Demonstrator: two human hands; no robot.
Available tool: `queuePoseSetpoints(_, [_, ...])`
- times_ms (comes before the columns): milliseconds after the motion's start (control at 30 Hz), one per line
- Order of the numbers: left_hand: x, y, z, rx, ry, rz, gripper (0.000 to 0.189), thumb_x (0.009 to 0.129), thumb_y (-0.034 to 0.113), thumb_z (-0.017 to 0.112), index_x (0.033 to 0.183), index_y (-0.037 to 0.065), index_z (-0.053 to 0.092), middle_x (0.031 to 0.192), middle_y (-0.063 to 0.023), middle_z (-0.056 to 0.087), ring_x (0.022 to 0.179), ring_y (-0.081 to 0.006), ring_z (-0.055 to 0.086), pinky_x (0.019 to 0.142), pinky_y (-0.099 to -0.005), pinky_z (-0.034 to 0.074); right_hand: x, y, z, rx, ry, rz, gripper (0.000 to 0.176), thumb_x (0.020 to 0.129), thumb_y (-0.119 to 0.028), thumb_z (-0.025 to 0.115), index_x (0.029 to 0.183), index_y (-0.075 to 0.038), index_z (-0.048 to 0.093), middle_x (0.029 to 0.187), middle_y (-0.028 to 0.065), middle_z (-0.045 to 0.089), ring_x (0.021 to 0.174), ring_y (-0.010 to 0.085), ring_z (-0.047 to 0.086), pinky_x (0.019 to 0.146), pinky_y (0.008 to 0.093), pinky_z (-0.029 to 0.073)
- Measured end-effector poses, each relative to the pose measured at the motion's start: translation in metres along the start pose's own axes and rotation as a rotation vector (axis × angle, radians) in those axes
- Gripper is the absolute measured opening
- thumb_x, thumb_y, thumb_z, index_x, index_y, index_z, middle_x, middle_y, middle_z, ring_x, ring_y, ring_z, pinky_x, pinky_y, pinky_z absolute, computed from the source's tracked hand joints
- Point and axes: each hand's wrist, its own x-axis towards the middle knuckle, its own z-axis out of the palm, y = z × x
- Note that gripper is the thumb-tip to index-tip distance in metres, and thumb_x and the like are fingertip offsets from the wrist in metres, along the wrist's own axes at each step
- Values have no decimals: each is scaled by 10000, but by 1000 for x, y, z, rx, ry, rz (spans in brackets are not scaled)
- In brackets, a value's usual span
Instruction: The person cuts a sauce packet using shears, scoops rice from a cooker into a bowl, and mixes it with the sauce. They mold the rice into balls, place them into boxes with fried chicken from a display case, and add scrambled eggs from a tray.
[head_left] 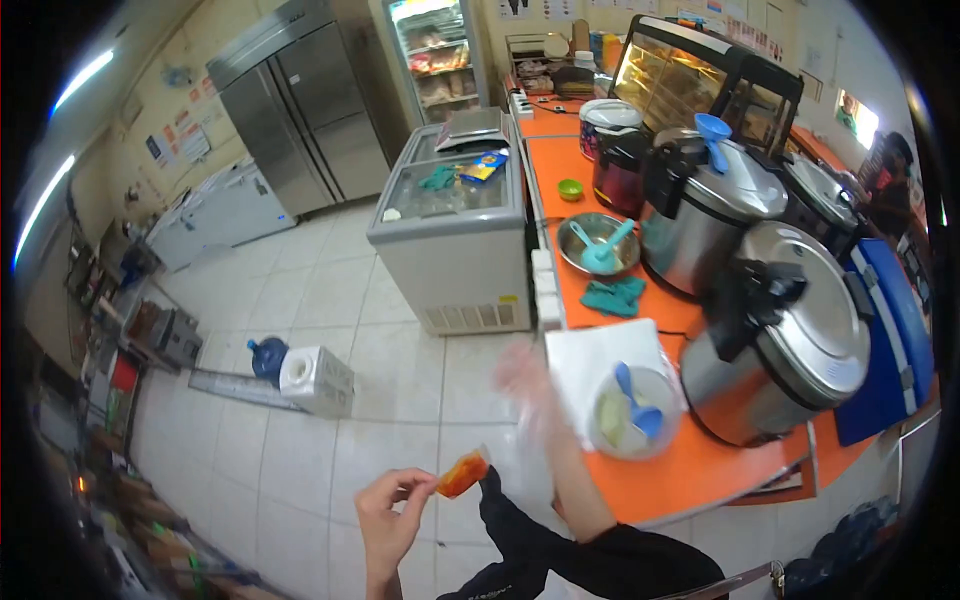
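My left hand (393,515) pinches a small orange-red packet (463,475) between thumb and fingertips, holding it above the tiled floor. It looks like a clear sachet of sauce, though its exact contents are hard to make out. My right hand (528,378) is smeared by motion at the left edge of the orange table. Something clear, like thin plastic, shows around it. Close beside that hand lie a white sheet or bag (590,355) and a pale bowl (607,425) with a blue spoon (643,412) in it.
Large metal cookers (775,345) crowd the orange table's (640,490) right side. Behind are a steel bowl (575,250), a teal cloth (613,297) and a lit display case (680,80). A chest freezer (450,270) adjoins the table; a white box (316,382) sits on the floor.
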Motion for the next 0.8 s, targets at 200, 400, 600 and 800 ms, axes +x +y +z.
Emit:
queuePoseSetpoints(200, [202, -76, -55, 29, -34, 47, 60, 791, -20, 693, 850, -8, 692, 792, -66, 693, 701, -131, 666, 623, -247, 539, 284, 28, -204, -953, 848, -848, 388, 803, -343, 642, 971, 1, 573, 846, 177, 558, 749, 326, 564, 666, 412, 466])
queuePoseSetpoints(400, [372, -140, -107, -15, -45, -77, 61, 814, 7, 676, 873, -1, 690, 805, -70, 704, 720, -127, 671, 620, -248, 530, 350, 8, -290, -387, 1317, -290, 487, 796, -344, 642, 1071, 53, 579, 1070, 247, 600, 821, 311, 611, 785, 424, 507])
queuePoseSetpoints(600, [569, -215, -96, 33, -172, 10, 55, 824, 6, 658, 873, 1, 683, 795, -71, 700, 716, -123, 667, 627, -253, 517, 346, -5, -103, -470, 1248, -370, 274, 862, -179, 552, 1083, -23, 510, 1124, 143, 557, 936, 244, 575, 791, 425, 509])
queuePoseSetpoints(800, [738, -180, -23, 231, -112, 368, 55, 793, -6, 669, 846, 8, 672, 792, -101, 678, 664, -225, 647, 622, -292, 507, 461, 46, -3, -203, 1023, -197, 337, 811, -113, 587, 1134, -108, 492, 1036, 68, 563, 888, 188, 566, 784, 361, 500])
